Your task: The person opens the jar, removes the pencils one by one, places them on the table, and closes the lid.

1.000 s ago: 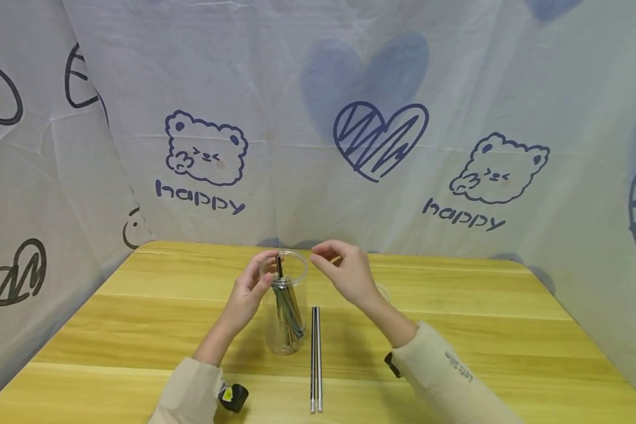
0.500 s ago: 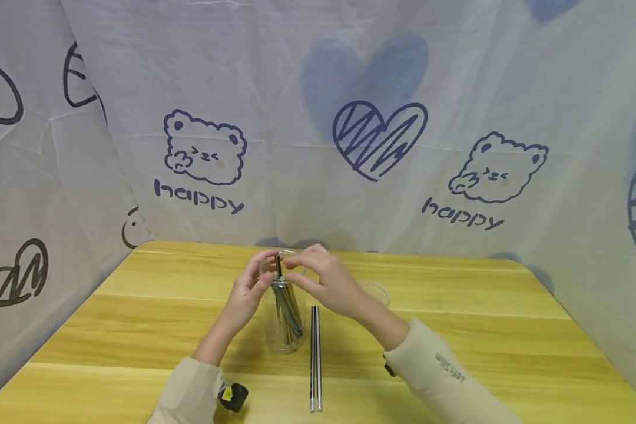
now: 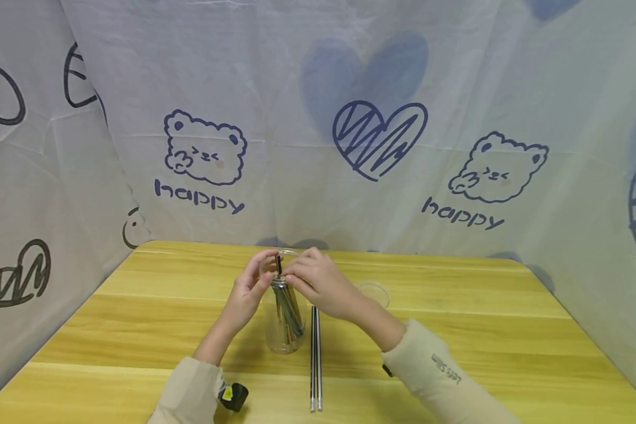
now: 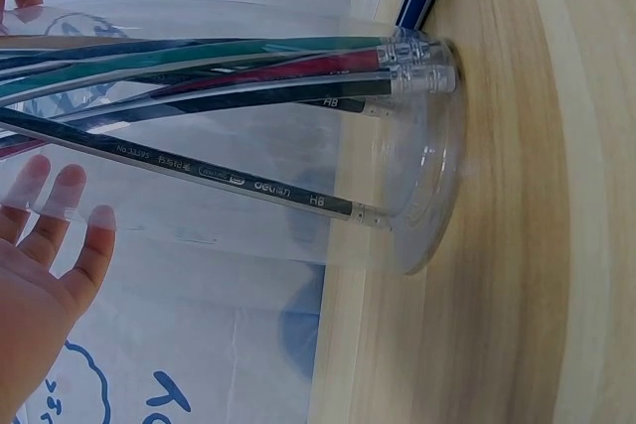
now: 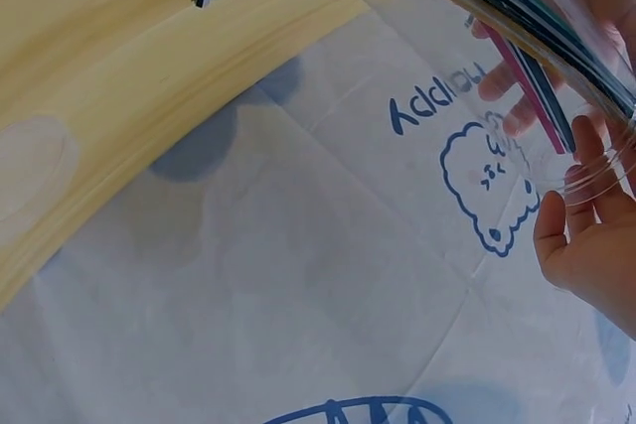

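A clear plastic jar (image 3: 285,344) stands upright on the table, holding several striped pencils (image 3: 288,309) in green, red and dark colours. One dark pencil (image 4: 248,181) leans apart from the bunch inside. My left hand (image 3: 247,291) grips the jar near its rim, fingers round the far side and thumb in front. At the jar's mouth is my right hand (image 3: 323,285), its thumb and fingertips close together right at the pencil tops. I cannot tell whether those fingertips pinch a pencil. Two striped pencils (image 3: 316,359) lie side by side just right of the jar.
A round clear lid (image 3: 374,293) lies flat on the wooden table (image 3: 482,341), behind my right forearm. A white cloth (image 3: 297,194) printed with bears and hearts hangs beyond the table's back edge. Black wrist cameras (image 3: 234,397) sit under both sleeves.
My right hand has moved left and slightly down, from beside the jar to its mouth, uncovering more of the lid. My left hand and the jar stay in place.
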A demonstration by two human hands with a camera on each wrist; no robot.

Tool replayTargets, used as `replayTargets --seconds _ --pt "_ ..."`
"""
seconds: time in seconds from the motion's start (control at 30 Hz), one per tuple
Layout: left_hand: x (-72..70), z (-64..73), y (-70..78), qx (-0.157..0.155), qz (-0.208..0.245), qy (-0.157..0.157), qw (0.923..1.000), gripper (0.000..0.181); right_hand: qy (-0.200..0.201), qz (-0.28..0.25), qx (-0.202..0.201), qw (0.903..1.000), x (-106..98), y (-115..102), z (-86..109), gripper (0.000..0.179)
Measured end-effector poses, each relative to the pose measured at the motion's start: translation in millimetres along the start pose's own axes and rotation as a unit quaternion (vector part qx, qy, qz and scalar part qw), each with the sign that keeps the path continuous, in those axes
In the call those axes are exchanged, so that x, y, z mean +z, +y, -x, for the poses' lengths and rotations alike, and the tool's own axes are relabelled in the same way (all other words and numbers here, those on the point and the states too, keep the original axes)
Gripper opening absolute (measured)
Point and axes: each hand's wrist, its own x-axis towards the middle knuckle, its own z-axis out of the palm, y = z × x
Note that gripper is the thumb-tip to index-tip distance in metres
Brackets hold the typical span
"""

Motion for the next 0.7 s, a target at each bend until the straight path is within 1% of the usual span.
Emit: replayTargets --seconds 0.17,0.4,0.47,0.6,0.7 --pt "-0.1 -0.2 0.5 0.001 0.001 0.000 1.0000 0.033 0.007 -0.019 0.018 0.9996 -0.3 -1.3 -1.4 0.013" --pt "0.1 -0.2 -0.9 0.001 -0.002 0.002 1.0000 0.034 0.012 -0.039 0.035 0.9986 0.4 -1.7 -1.2 0.012" --pt "0.2 -0.4 -1.2 0.001 -0.001 0.002 1.0000 0.035 0.013 -0.060 0.048 0.9969 0.6 -1.3 -1.1 0.014" --pt "0.0 -0.5 -2.2 0.001 0.000 0.001 1.0000 0.037 0.016 -0.119 0.083 0.9893 0.0 -0.7 -0.8 0.018" --pt "-0.5 -0.5 -2.9 0.002 0.001 -0.001 1.0000 0.037 0.013 -0.143 0.092 0.9853 -1.3 0.0 0.0 0.018"
